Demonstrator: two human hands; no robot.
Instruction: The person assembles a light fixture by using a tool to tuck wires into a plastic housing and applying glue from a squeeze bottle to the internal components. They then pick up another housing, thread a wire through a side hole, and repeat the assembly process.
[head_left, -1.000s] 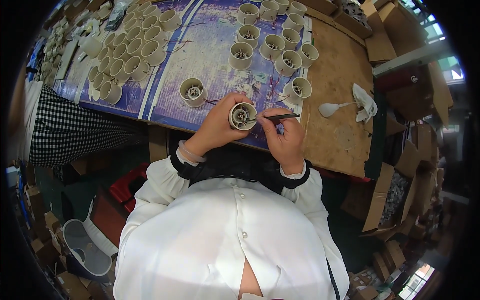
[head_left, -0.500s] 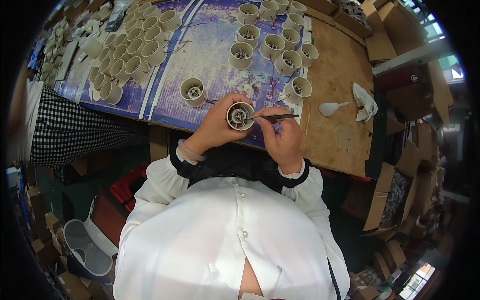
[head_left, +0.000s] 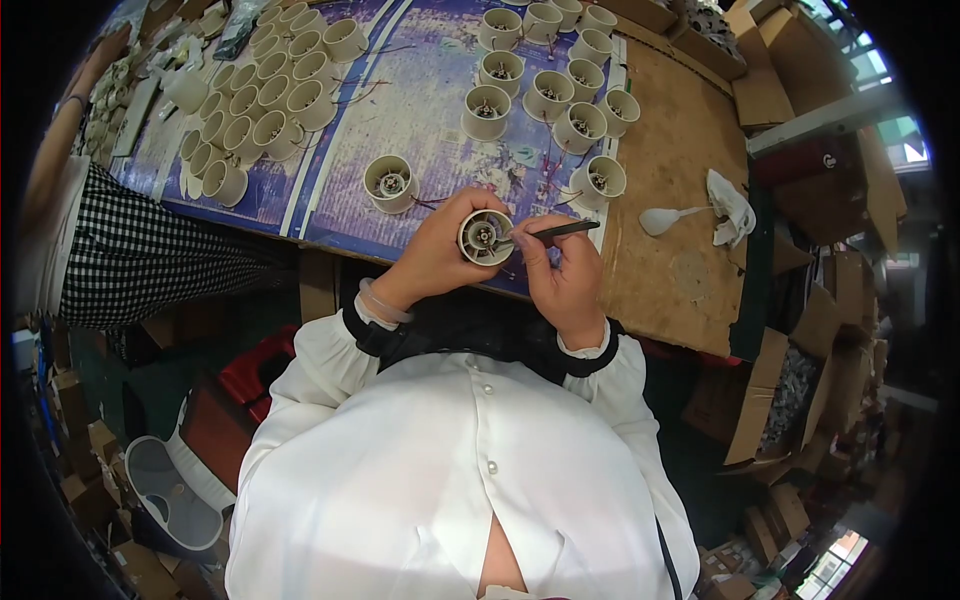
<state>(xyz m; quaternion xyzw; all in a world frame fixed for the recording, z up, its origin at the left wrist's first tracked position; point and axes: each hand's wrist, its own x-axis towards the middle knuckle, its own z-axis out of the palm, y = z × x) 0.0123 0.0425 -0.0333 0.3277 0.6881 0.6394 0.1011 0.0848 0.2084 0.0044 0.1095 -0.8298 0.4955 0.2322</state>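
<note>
A white cylindrical cup-shaped housing [head_left: 467, 238] with a metal part inside is wrapped in my left hand [head_left: 435, 250], its open mouth facing up toward me. My right hand [head_left: 562, 275] pinches a slim black pen-like tool [head_left: 568, 229]. The tool's inner end is at the housing's mouth, near the right rim; its exact tip is too small to make out. Just left of my left hand stands another such white housing [head_left: 389, 184] with a metal part inside and a thin wire trailing out.
More white housings [head_left: 486, 112] stand in rows at the far right of the purple-covered table [head_left: 400, 110], others [head_left: 274, 134] at its left. A white spoon-like scoop [head_left: 658, 219] and crumpled white tissue [head_left: 733, 207] lie on the brown board [head_left: 690, 280]. Left, a co-worker's arm [head_left: 72, 105] reaches over piled parts.
The black tool has tilted, its outer end now higher. The held housing has shifted slightly down and right, turning a little. At the far left the co-worker's arm has come into view over the table.
</note>
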